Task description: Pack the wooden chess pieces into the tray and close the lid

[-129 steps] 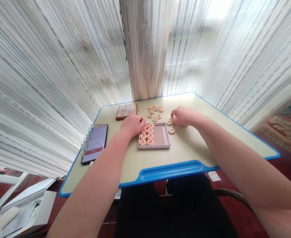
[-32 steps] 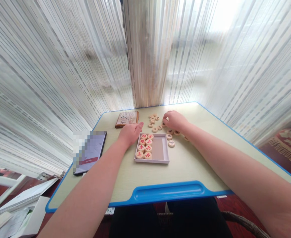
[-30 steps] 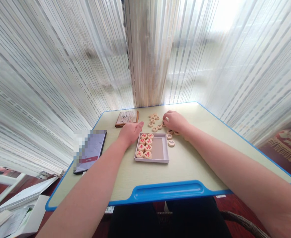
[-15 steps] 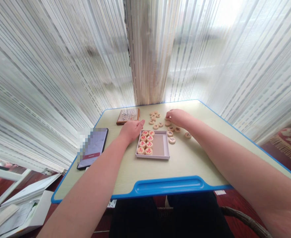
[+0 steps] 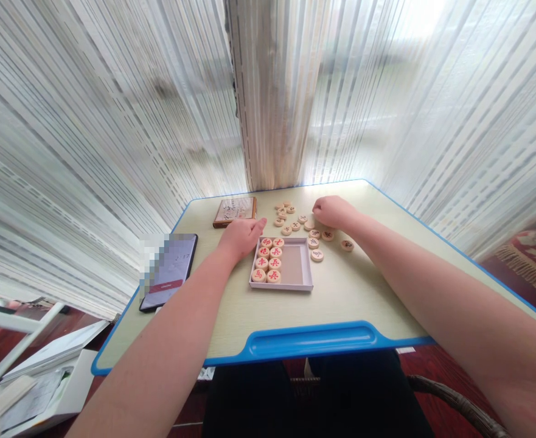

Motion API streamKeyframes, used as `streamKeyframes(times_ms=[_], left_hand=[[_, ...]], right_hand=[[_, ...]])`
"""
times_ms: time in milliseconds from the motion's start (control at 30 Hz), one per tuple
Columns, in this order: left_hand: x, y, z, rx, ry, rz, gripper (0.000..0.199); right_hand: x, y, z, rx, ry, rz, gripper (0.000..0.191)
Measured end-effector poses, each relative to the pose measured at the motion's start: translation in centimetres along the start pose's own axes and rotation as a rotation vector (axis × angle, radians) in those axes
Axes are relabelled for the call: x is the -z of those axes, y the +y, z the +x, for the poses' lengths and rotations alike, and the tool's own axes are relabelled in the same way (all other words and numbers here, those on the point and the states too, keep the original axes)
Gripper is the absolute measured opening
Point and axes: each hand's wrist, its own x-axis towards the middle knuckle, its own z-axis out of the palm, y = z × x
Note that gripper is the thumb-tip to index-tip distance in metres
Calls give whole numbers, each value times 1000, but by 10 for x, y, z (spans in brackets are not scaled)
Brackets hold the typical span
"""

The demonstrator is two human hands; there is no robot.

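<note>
"Where's the white box (image 5: 297,267)?"

"Around the middle of the pale table (image 5: 331,298). Read it as the centre of a clock, with twelve toward the curtain (image 5: 268,91)."

"What's in it?"

"Eight red-marked pieces (image 5: 275,263), two columns of four along the nine o'clock side. The box's bottom shows on the three o'clock side."

"And the left hand (image 5: 241,236)?"

"At ten o'clock, just beside the box's far corner, thumb sticking out. Its fingers are mostly hidden, so I can't tell whether it holds anything."

"The right hand (image 5: 336,212)?"

"Between one and two o'clock, fingers curled in. I can't tell if a piece is inside. A plain-faced piece (image 5: 309,224) lies just beside it, toward the hand's own eight o'clock."

"Other pieces?"

"Loose pieces (image 5: 295,226), mostly dark-marked, spread round the box from twelve to three o'clock."

"Anything else on the table?"

"A flat case (image 5: 235,210) between ten and eleven, near the left hand; a phone (image 5: 171,267) at nine, partly blurred; and a blue trough (image 5: 313,340) between five and six, in the near edge."
</note>
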Motion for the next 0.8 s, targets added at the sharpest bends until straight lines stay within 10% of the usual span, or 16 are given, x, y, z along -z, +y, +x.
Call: streamKeyframes(times_ms=[267, 800], left_hand=[[1, 1, 0, -6, -10, 4, 59], [-2, -2, 2, -17, -8, 31, 59]], right_hand=[[17, -14, -18, -11, -154, -46, 33], [8, -11, -13, -4, -21, 30, 27]])
